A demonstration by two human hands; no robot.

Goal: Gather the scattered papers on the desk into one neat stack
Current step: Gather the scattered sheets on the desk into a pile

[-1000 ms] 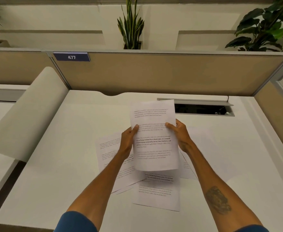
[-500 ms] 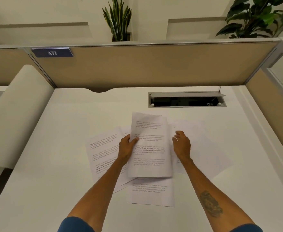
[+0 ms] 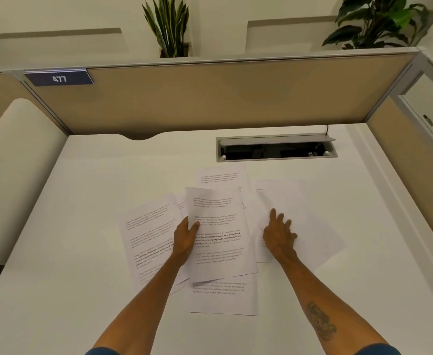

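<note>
Several printed white sheets lie fanned out in the middle of the white desk (image 3: 82, 226). My left hand (image 3: 184, 238) grips the left edge of one printed sheet (image 3: 220, 234), thumb on top, low over the pile. My right hand (image 3: 279, 234) rests flat, fingers spread, on a nearly blank sheet (image 3: 310, 221) lying to the right. Another printed sheet (image 3: 148, 234) lies at the left, one (image 3: 222, 298) sticks out below the held sheet, and one (image 3: 220, 176) shows beyond it.
An open cable slot (image 3: 277, 148) with a grey lid sits in the desk beyond the papers. A tan partition (image 3: 223, 96) with a blue "477" tag (image 3: 59, 78) closes the back. Another panel (image 3: 410, 160) stands at the right, a curved white divider (image 3: 18, 170) at the left.
The sheet held up in both hands has come down toward the desk. My right hand let go of it and moved right onto the nearly blank sheet. My left hand still holds it.
</note>
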